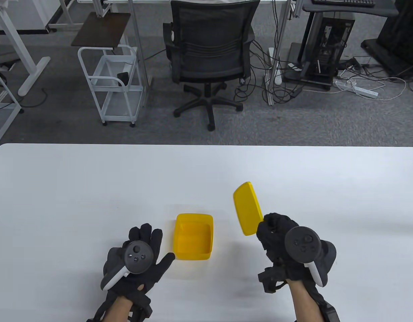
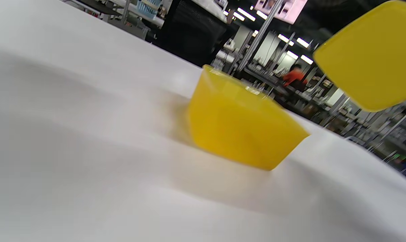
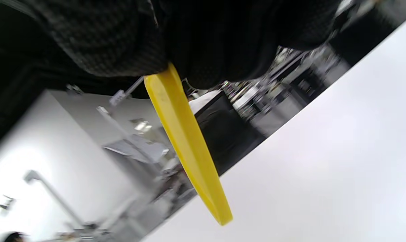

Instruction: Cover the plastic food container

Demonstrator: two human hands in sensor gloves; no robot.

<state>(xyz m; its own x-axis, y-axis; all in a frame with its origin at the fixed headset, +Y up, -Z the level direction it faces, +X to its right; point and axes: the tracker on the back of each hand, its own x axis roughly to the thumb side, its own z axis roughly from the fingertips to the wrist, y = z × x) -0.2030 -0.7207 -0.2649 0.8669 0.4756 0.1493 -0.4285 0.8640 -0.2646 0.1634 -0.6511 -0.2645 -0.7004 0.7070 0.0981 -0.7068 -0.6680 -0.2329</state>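
A: Yellow plastic, two items. Item one: container (image 1: 193,240), open, empty, standing on the white bench (image 1: 92,188) at lower centre of the table view. Item two: lid (image 1: 247,208), raised off the bench right of centre, tilted on edge, well apart from the container.

B: Reason for the tilt?

A: Judged: the lid is gripped at its near end only, so it stands up from the grip; it needs levelling over the container's rim before pressing down.

B: Right hand (image 1: 287,245)?

A: Fingers (image 3: 122,43) closed around the lid's lower end; the right wrist view shows the edge emerging between them.

B: Left hand (image 1: 139,258)?

A: Fingers (image 1: 149,234) spread wide, holding nothing, lying just left of the container, thumb near its corner; contact cannot be told. Likely placed to steady it.
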